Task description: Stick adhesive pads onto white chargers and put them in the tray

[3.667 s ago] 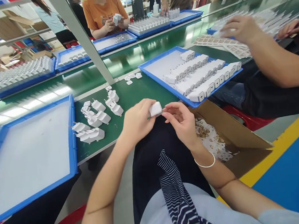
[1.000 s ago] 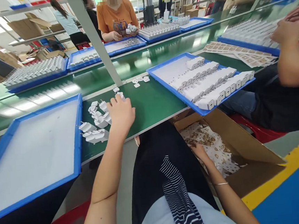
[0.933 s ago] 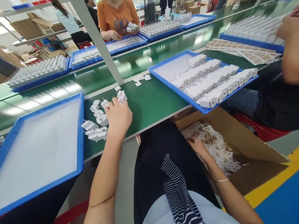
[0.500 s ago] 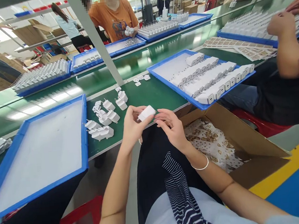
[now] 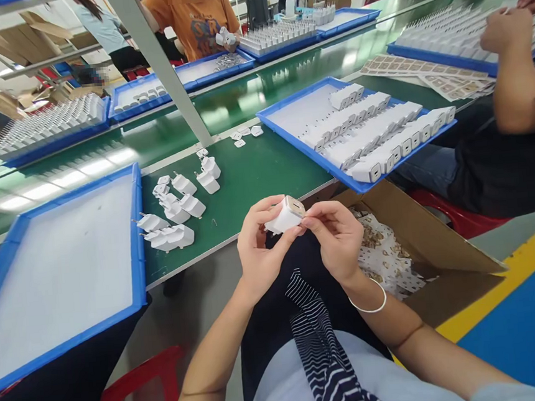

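Note:
My left hand (image 5: 264, 244) is closed around a white plug-in charger (image 5: 283, 218), whose end face with a small port slot points up and to the right. At the near corner of that face, the thumb and forefinger of my right hand (image 5: 338, 235) are pinched together; what lies between them is too small to make out. Several more white chargers (image 5: 172, 237) with pins lie on the green table (image 5: 242, 184) to the left. Small white pieces (image 5: 256, 131) are scattered near the post.
A blue-rimmed tray (image 5: 269, 114) holds rows of chargers at right. Another blue-rimmed tray (image 5: 66, 255) stands at left. Below the table edge, a cardboard box (image 5: 439, 235) contains backing scraps. A co-worker's hand (image 5: 508, 33) works at far right, near sticker sheets (image 5: 425, 71).
The charger has been turned so its port face shows. My right fingers, apart before, now pinch at its edge. Both hands have moved slightly right and down in view.

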Tool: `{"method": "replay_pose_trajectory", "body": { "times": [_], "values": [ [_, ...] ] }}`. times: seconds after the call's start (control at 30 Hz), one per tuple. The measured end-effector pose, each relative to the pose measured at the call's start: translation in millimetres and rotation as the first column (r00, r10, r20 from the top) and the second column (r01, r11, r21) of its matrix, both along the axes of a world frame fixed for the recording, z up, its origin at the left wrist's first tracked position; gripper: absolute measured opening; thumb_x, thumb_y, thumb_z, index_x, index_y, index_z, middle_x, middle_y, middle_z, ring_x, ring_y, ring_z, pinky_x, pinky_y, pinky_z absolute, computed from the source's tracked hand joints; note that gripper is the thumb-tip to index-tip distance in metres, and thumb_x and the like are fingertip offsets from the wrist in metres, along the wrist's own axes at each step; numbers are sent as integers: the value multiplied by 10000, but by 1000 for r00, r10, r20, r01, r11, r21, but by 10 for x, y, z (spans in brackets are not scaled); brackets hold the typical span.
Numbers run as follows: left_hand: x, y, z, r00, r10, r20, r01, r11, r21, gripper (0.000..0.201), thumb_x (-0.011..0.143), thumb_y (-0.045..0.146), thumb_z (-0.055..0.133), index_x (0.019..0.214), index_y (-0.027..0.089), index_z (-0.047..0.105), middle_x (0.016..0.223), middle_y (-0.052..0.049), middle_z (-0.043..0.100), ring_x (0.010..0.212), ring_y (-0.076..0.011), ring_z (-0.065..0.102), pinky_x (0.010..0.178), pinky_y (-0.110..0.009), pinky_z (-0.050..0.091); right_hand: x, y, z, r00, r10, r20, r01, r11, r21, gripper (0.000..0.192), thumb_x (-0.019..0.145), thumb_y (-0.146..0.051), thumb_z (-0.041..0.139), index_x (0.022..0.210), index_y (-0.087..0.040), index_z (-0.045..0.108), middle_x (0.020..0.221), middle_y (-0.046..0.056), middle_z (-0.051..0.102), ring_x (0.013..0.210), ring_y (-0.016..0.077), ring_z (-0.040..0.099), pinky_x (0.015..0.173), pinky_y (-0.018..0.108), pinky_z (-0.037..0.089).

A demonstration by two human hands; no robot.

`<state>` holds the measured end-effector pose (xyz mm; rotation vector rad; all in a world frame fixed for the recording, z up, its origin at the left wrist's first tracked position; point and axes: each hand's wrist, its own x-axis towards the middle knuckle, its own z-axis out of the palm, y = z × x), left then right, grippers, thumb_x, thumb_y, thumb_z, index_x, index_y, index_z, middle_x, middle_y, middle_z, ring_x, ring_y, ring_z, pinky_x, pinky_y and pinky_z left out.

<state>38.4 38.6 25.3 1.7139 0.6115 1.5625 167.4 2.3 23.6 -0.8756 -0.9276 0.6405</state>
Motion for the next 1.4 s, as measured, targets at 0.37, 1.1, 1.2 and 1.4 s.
{"method": "replay_pose_trajectory", "body": {
  "times": [0.37, 1.1, 1.2, 1.4],
  "values": [
    [-102, 549, 351, 810, -536, -237, 389, 794, -467, 286, 754, 319, 867, 1016, 257, 772, 1160, -100, 772, 1070, -272, 732, 877, -408, 608, 507, 98, 64, 771, 459, -442, -605, 745, -282, 200, 696, -297, 834, 697, -182, 670, 503, -51, 620, 406, 76, 511, 411, 201, 401],
    [387, 43, -133, 916, 156, -371, -218, 967, -133, 271, 870, 294, 761, 1122, 235, 683, 1202, -89, 733, 1125, -236, 701, 956, -411, 577, 327, 67, -363, 998, -64, 9, 65, 979, -195, 73, 935, -201, 656, 870, -225, 676, 740, -21, 695, 656, 121, 665, 651, 267, 567],
    [394, -11, -159, 918, 186, -350, -260, 949, -178, 240, 855, 298, 776, 1058, 218, 677, 1145, -85, 735, 1082, -225, 704, 925, -393, 579, 318, 74, -381, 992, -80, 102, 98, 978, -183, 78, 937, -205, 643, 872, -230, 677, 753, -15, 701, 664, 129, 660, 653, 283, 554],
    [299, 46, -148, 973, 50, -224, -126, 931, -342, 238, 786, 296, 843, 970, 225, 710, 1095, -65, 758, 1041, -210, 717, 874, -345, 579, 479, 158, -253, 980, 161, -118, -188, 940, -285, 98, 825, -252, 726, 755, -203, 677, 609, -25, 662, 542, 116, 602, 540, 256, 499]
  ]
}}
